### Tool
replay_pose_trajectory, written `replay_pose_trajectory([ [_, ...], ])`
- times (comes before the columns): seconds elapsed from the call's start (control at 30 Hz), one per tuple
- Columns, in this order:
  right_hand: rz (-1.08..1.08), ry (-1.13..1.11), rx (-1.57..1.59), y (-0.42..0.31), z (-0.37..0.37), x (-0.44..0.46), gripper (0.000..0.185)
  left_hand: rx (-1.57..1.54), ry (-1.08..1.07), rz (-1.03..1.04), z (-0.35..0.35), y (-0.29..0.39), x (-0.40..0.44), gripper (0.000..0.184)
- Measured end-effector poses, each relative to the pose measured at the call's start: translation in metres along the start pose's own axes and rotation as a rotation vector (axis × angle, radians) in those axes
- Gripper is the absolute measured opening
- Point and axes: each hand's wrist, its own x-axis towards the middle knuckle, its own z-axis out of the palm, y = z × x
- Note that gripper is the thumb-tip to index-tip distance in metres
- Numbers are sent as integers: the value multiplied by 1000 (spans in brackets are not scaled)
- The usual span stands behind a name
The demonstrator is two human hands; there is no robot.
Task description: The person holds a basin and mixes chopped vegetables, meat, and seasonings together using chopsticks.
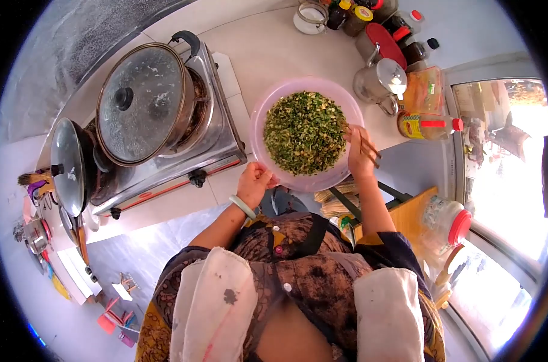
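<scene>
A pink plastic basin (257, 130) sits on the counter in front of me, holding a chopped green filling (304, 133) with pale yellow bits. My left hand (256, 183) pinches the basin's near left rim between thumb and fingers. At the basin's right side, my right hand (361, 154) is closed around a pair of wooden chopsticks (370, 152). Their tips reach into the right edge of the filling, and the back ends stick out past the hand. A pale bangle (242, 206) circles my left wrist.
Left of the basin stands a gas stove (165, 181) with a large lidded pan (142, 105) and a smaller lidded pan (69, 166). A metal pot (379, 79), an oil bottle (428, 126) and several seasoning bottles line the right and back. A red-lidded jar (446, 220) stands lower right.
</scene>
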Motion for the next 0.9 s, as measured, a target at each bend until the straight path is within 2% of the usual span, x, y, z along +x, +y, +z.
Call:
replay_pose_trajectory([
  [0.07,93,38,296,8,25,17,26,-32,3,-3,0,-1,0,16],
  [0.17,152,-157,374,-18,40,20,27,-13,6,-23,3,6,-2,16],
  [0.3,134,-381,390,-37,19,7,31,-24,7,-3,2,4,-2,17],
  [0.4,75,-311,296,-53,-6,19,32,-12,8,4,2,4,-1,17],
  [0.43,-42,-256,232,-45,-12,31,32,4,5,3,3,6,-2,17],
  [0.53,22,-111,217,-26,2,65,30,-23,10,22,1,0,1,17],
  [0.6,95,-192,354,-9,31,73,29,-44,18,20,1,-2,1,17],
  [0.73,304,-359,549,-18,63,60,26,-55,18,9,1,0,-1,17],
  [0.9,274,-554,404,-43,27,51,25,-20,16,-3,1,3,1,17],
])
